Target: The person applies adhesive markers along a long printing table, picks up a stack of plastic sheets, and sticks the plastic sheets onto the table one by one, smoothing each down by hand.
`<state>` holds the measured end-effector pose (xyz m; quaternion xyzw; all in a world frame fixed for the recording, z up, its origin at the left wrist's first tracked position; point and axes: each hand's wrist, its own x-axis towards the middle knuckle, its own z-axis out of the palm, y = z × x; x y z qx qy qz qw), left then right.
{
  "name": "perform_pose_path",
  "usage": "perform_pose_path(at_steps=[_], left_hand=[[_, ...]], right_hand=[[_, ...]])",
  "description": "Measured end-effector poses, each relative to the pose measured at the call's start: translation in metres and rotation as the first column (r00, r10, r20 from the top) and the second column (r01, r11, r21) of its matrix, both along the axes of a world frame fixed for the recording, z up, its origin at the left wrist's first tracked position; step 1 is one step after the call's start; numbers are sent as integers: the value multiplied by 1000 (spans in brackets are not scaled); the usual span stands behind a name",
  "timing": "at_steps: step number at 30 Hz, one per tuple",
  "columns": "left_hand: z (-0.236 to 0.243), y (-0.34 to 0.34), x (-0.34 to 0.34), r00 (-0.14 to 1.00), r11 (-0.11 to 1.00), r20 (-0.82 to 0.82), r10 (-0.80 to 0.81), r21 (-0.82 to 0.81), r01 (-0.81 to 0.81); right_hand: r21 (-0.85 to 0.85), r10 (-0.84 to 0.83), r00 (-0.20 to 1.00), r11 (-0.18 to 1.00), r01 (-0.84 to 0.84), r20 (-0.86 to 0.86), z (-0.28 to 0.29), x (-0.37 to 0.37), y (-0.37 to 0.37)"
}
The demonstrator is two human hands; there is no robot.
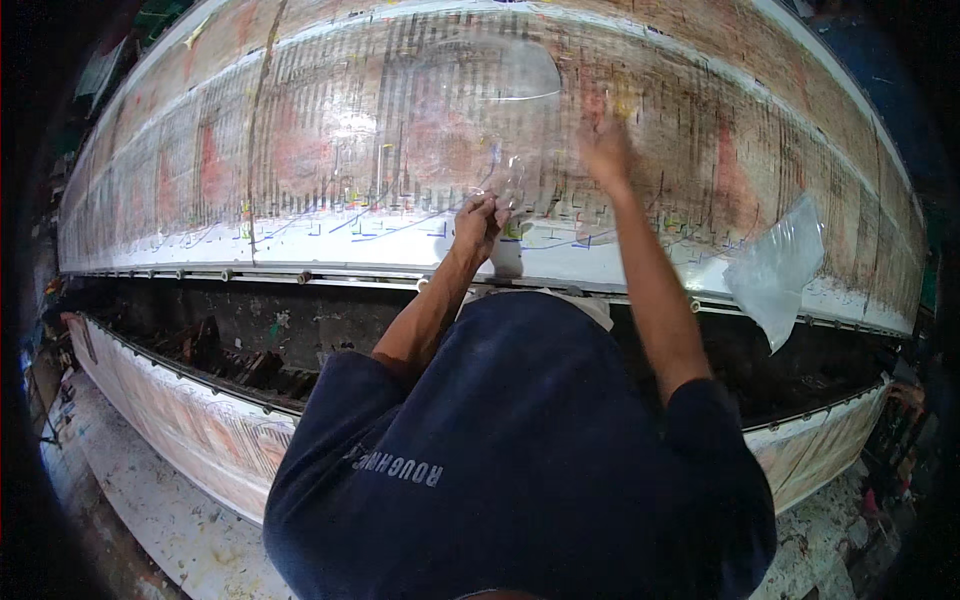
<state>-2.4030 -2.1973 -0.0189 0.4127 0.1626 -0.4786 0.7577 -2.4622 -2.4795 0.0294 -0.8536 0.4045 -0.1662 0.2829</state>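
My left hand (474,232) is at the near edge of a long worn table (330,150), its fingers pinched on a clear plastic sheet (511,182). The sheet is see-through, and much of its outline is lost against the stained surface. Farther up lies a clear plastic piece (525,70) with a rounded right edge; I cannot tell whether it joins the sheet in my fingers. My right hand (607,155) is over the table to the right of the sheet, smeared by motion, so its fingers do not show clearly.
Another cut piece of clear plastic (782,265) lies at the right, its pointed end hanging over the table's near edge. Small coloured marks dot the white border (370,240). A metal rail with round fittings (227,276) runs along the edge. Behind me stands another long table (190,375).
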Motion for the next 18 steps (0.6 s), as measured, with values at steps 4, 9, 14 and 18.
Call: perform_pose_path(at_steps=[4,9,14,18], left_hand=[[19,-16,-9,996,991,-93,-1,137,14],[-31,34,41,947,968,306,96,194,-161],[35,15,59,661,738,486,-573,657,157],[16,34,56,276,512,489,-827,859,11]], right_hand=[[588,0,985,803,101,-170,-4,-46,85],[744,-160,986,655,136,-40,6,-51,85],[344,126,869,937,53,-478,-32,-115,50],[338,71,861,933,121,-504,-8,-116,66]])
